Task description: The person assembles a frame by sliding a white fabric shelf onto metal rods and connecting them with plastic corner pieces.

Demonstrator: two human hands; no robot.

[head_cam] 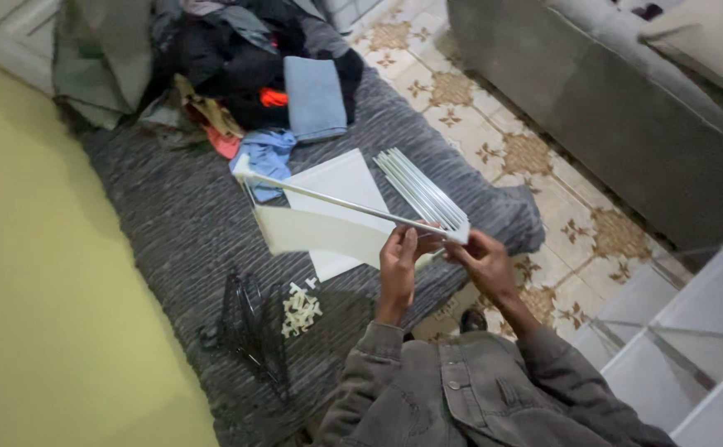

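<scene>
Grey ribbed fabric covers the bed [171,223] that fills the middle of the view, with a yellow-green wall along its left side and patterned floor tiles [494,141] to its right. Beyond the tiles stands a grey sofa [626,108], and a white cube shelf [692,348] shows at the lower right. A heap of dark clothes [237,58] with a folded blue towel [316,98] lies at the far end of the bed.

White panels [341,186] lie flat on the bed near its right edge, and a bundle of thin white rods [419,190] rests on them. The person holds 1 white panel [320,228] tilted above these. The left hand [398,265] has its fingers closed on the panel's near edge, and the right hand [484,258] pinches its near right corner, just beside the left.

Black wire racks [249,327] lie on the bed near the person's left sleeve, with a small pile of white plastic connectors [301,310] just beside them.
</scene>
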